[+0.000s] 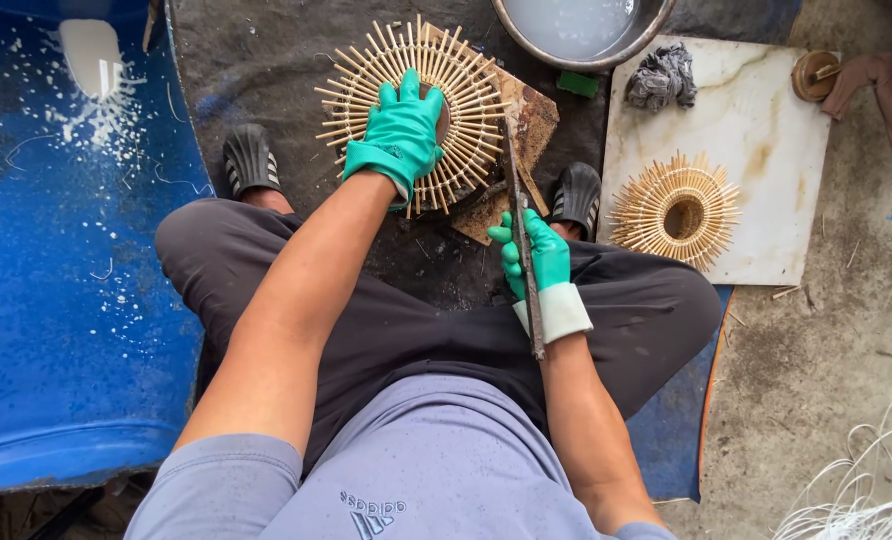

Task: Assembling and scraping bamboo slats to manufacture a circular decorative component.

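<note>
My left hand, in a green rubber glove, presses flat on the middle of a round sunburst ring of thin bamboo sticks. The ring lies on a worn wooden board on the ground between my feet. My right hand, also in a green glove with a white cuff, grips a long narrow metal blade. The blade runs up over the right rim of the ring and back along my forearm.
A second, smaller bamboo ring lies on a pale marble slab at the right, with a grey rag and a round wooden piece. A metal basin of cloudy water sits above. Blue plastic sheet at left; white cords lower right.
</note>
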